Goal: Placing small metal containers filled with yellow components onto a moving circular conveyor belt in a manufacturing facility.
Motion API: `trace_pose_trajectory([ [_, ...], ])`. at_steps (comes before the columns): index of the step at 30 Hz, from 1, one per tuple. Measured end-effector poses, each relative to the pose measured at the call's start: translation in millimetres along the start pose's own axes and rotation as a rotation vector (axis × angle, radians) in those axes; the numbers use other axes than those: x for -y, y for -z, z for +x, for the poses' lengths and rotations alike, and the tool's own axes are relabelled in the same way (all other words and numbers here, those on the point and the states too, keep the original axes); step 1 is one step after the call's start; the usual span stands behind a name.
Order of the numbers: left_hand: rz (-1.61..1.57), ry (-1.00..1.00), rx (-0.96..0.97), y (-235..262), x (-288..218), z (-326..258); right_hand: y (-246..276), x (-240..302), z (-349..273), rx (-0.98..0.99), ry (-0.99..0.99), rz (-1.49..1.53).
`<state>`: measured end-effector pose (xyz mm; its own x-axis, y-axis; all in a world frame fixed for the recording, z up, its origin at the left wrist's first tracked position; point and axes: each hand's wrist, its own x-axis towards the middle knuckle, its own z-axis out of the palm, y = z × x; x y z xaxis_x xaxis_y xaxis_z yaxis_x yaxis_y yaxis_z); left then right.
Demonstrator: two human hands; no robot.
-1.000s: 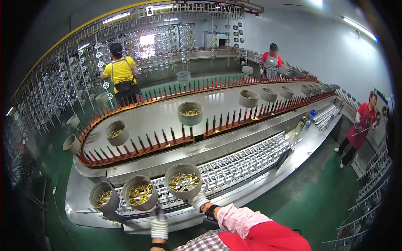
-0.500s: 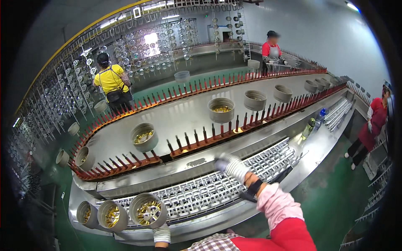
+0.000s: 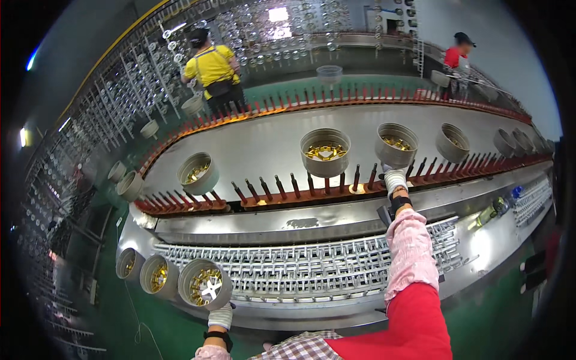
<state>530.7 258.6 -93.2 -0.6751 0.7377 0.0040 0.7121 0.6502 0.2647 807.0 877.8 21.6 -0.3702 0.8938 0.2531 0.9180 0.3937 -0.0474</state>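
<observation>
At the lower left, my left hand (image 3: 220,317), in a white striped glove, is closed on the near side of a round grey pot (image 3: 191,299); its fingertips are hidden. Gold-coloured pieces (image 3: 195,287) and a white cross-shaped piece (image 3: 211,290) lie inside that pot. My right arm stretches forward over the rack. Its gloved hand (image 3: 394,179) is against the lower near side of another grey pot (image 3: 396,157), with the fingers mostly hidden under it. This pot, above the row of red spindles, also holds gold-coloured pieces.
Two more filled pots (image 3: 159,276) stand left of my left hand. Silver metal rods (image 3: 300,267) lie in a long rack before me. Red spindles (image 3: 294,185) line the steel table (image 3: 258,141). A person in yellow (image 3: 215,69) and one in red (image 3: 454,57) stand beyond.
My right hand has moved forward from over the rods to a pot at the spindle row. My left hand stays at its pot. The view has shifted.
</observation>
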Motion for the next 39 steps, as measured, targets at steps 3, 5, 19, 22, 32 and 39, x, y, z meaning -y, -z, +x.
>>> trace_pose_trajectory([
  [3,0.015,0.105,0.209,11,5,-7,-20,27,12,-0.145,-0.123,0.125],
  [5,0.164,0.074,0.184,4,13,-13,1,48,11,-0.342,-0.286,0.589],
  [19,0.197,-0.106,0.051,-5,17,-6,110,160,-260,-0.511,0.514,0.168],
  [22,0.321,-0.218,0.082,-6,26,-8,83,179,-341,-0.383,0.590,-0.080],
  [32,0.268,-0.314,-0.132,-22,34,19,48,230,-408,0.286,0.360,0.587],
  [39,0.183,-0.370,-0.235,-37,32,30,14,238,-405,0.361,0.295,0.416],
])
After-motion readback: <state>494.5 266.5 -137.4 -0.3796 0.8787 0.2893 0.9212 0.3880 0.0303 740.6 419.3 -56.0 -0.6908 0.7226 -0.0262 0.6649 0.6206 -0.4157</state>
